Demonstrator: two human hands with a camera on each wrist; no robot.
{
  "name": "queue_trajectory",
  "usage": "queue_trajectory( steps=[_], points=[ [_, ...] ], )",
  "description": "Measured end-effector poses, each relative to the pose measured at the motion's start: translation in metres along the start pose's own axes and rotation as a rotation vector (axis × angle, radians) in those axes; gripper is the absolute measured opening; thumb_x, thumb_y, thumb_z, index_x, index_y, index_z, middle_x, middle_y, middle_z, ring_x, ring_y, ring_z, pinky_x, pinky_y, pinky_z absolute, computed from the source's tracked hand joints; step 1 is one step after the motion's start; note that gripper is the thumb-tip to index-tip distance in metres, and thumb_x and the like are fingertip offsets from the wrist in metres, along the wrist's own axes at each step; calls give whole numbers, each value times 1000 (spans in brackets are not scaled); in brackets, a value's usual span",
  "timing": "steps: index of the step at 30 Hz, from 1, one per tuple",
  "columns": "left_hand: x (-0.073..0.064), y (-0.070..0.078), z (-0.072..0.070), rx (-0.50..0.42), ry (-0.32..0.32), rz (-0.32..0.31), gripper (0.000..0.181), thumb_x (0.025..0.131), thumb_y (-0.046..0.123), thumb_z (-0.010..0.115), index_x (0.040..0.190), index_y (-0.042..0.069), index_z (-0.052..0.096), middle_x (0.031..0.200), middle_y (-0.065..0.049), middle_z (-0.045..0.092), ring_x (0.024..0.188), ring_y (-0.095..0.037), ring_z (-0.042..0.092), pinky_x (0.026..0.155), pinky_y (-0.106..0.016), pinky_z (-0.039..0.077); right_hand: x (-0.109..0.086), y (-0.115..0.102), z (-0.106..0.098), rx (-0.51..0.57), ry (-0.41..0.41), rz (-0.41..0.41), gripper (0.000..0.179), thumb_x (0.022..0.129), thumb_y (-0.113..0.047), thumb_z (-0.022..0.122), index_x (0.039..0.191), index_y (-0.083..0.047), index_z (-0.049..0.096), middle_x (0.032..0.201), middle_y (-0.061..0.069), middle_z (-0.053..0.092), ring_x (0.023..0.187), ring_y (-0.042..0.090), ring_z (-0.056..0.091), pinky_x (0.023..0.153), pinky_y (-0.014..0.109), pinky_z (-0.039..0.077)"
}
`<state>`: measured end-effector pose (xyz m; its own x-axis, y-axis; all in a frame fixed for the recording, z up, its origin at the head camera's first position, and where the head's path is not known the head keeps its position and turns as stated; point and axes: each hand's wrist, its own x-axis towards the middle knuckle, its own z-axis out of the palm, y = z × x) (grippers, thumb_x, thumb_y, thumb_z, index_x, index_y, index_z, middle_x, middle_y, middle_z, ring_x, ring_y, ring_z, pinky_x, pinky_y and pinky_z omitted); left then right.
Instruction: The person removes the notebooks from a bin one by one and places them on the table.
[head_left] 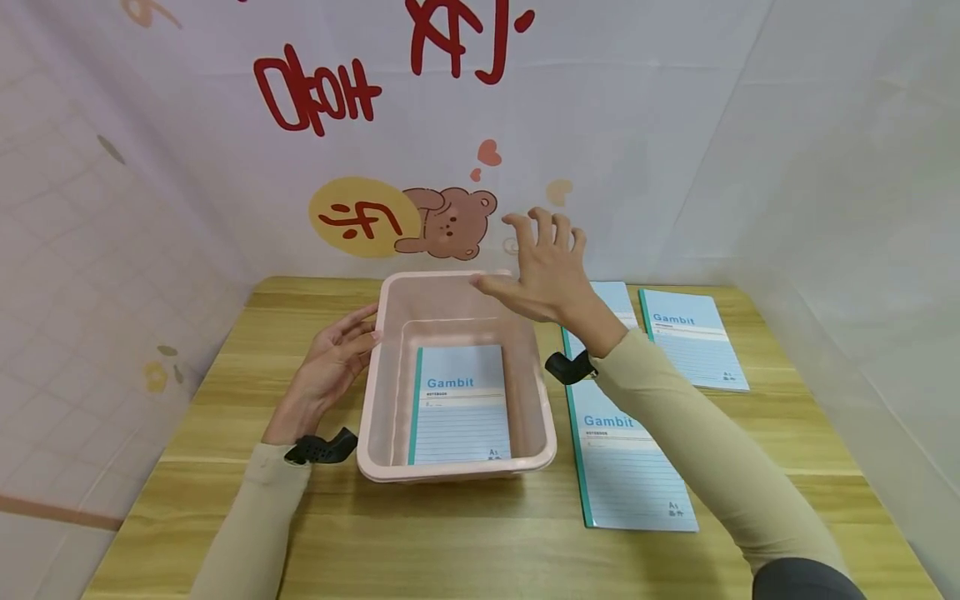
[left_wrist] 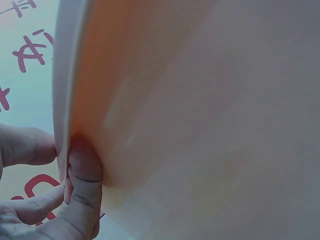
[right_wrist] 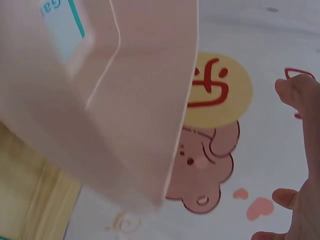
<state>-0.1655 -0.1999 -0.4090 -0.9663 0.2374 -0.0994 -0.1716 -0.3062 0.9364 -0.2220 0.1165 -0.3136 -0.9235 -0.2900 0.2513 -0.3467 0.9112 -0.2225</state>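
Observation:
A pale pink plastic basin point(head_left: 547, 417) is in the middle of the head view, with a blue Gambit notebook point(head_left: 465, 417) lying face up inside. My left hand point(head_left: 330, 371) holds the basin's left side; in the left wrist view the thumb and fingers point(left_wrist: 85, 165) pinch its rim. Above the basin's far right corner, my right hand point(head_left: 551, 275) is raised with its fingers spread and slightly bent. Nothing is in it, and the right wrist view shows a gap between that hand point(right_wrist: 307, 165) and the basin's wall.
Right of the basin, one notebook point(head_left: 630, 467) lies near the front and another point(head_left: 693, 337) at the back right. A third point(head_left: 615, 300) is partly hidden behind my right wrist. The wooden table point(head_left: 420, 550) meets a printed cloth backdrop point(head_left: 637, 150) at its back edge.

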Motion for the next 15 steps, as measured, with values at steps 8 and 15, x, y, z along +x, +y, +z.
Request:
queue_trajectory(
  steps=[8, 15],
  points=[
    [0, 0, -2, -6, 5, -8, 66, 101, 1, 61, 159, 2, 30, 121, -5, 63, 96, -10, 70, 83, -21, 61, 10, -44, 23, -72, -145, -1, 98, 84, -80, 53, 159, -24, 26, 160, 17, 26, 145, 41, 23, 115, 66, 23],
    [2, 0, -1, -26, -12, -12, 66, 101, 0, 59, 159, 0, 27, 120, -4, 63, 97, -10, 70, 82, -21, 61, 13, -73, 49, -93, -189, -22, 100, 83, -81, 56, 161, -27, 23, 156, 15, 33, 144, 41, 29, 115, 68, 30]
  ],
)
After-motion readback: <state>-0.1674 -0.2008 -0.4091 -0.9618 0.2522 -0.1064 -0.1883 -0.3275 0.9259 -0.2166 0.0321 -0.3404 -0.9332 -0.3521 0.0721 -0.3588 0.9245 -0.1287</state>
